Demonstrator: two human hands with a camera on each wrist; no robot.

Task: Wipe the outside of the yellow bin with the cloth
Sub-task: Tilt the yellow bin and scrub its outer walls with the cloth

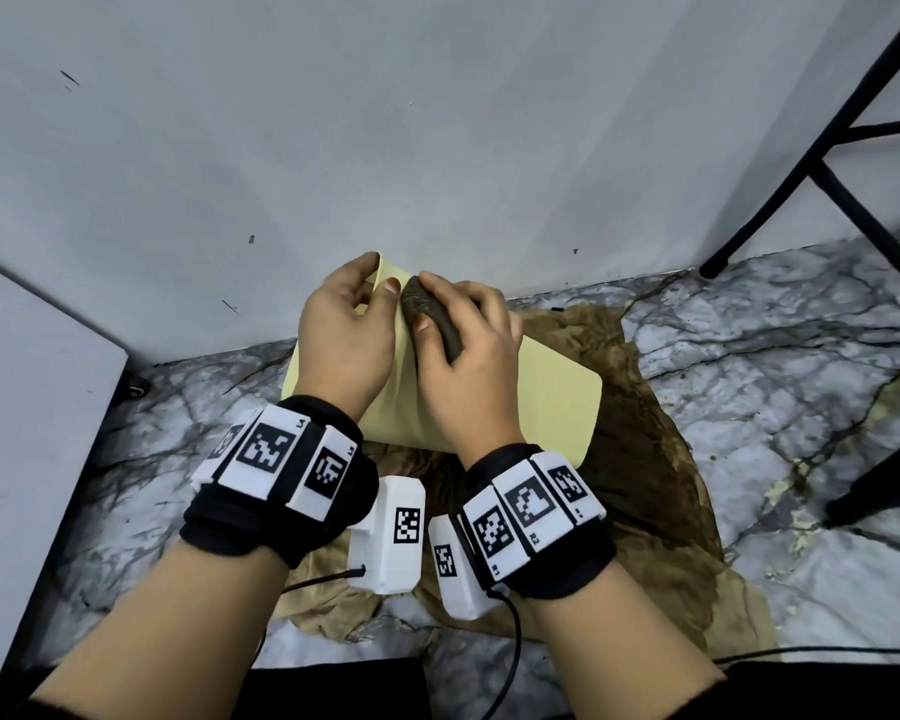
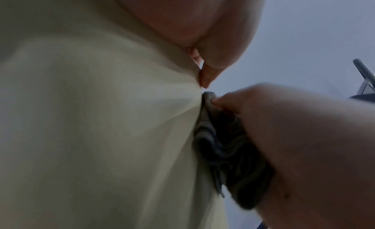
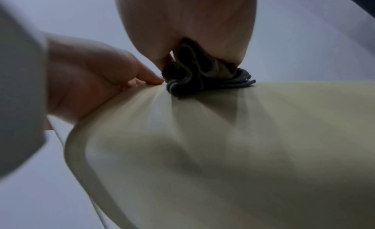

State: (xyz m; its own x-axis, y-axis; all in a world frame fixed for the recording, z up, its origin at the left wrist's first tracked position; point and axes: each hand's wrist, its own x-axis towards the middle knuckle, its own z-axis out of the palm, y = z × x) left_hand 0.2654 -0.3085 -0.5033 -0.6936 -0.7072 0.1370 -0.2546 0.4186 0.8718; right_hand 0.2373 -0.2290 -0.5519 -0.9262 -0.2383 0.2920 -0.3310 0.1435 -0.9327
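The pale yellow bin lies tipped over on a brown rag on the floor, close to the wall. My left hand grips its far upper corner, fingers curled over the edge and thumb on the near face. My right hand clutches a bunched dark grey cloth and presses it against the bin's outer side, just right of the left thumb. In the left wrist view the cloth sits folded between the bin wall and my right hand. The right wrist view shows the cloth on the bin face.
A large brown rag is spread under the bin on the marble-patterned floor. The white wall stands right behind. Black chair legs rise at the right, and a white cabinet is at the left.
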